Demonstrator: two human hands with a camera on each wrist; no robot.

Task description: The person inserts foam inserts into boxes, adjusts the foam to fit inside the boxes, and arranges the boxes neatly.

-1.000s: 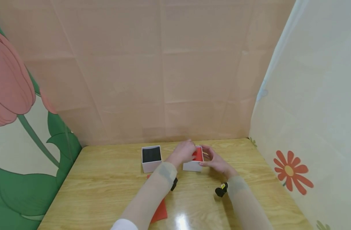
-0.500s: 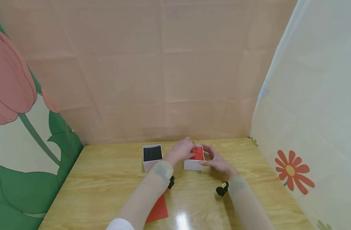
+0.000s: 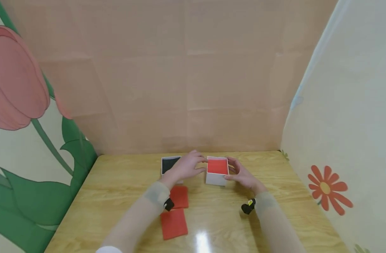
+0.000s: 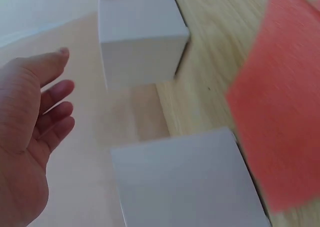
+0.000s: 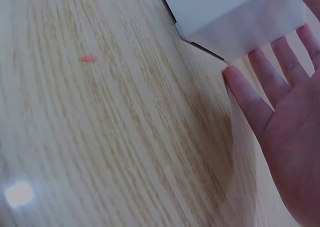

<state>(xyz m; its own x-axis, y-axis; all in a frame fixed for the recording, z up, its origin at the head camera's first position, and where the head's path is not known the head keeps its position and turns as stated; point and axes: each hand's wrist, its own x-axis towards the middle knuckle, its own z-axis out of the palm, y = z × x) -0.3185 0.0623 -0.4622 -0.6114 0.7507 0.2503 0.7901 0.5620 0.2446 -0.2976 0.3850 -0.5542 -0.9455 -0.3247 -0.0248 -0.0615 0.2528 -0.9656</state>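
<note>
A white open-topped box (image 3: 216, 179) stands upright on the table, with folded red cloth-like material (image 3: 217, 166) inside. My right hand (image 3: 244, 175) holds this box at its right side, thumb near the front corner and fingers towards the back. In the right wrist view, the fingertips touch the wall of the white box (image 5: 245, 32). To the left of it hovers my left hand (image 3: 187, 166), holding nothing, its fingers loosely bent. Partly hidden behind that hand is a second white box (image 3: 162, 165) with black material (image 3: 169, 164) inside.
Two red cloth-like squares lie on the wooden table (image 3: 123, 189): a nearer one (image 3: 174, 225) and a farther one (image 3: 180, 197), partly covered by the left wrist. A draped beige backdrop (image 3: 186, 88) rises behind the table, and a flower-print sheet (image 3: 344, 116) hangs at the right.
My left hand has come out of the red-filled box and moved left, uncovering the red material. The right hand stays at the box. More of the red squares shows.
</note>
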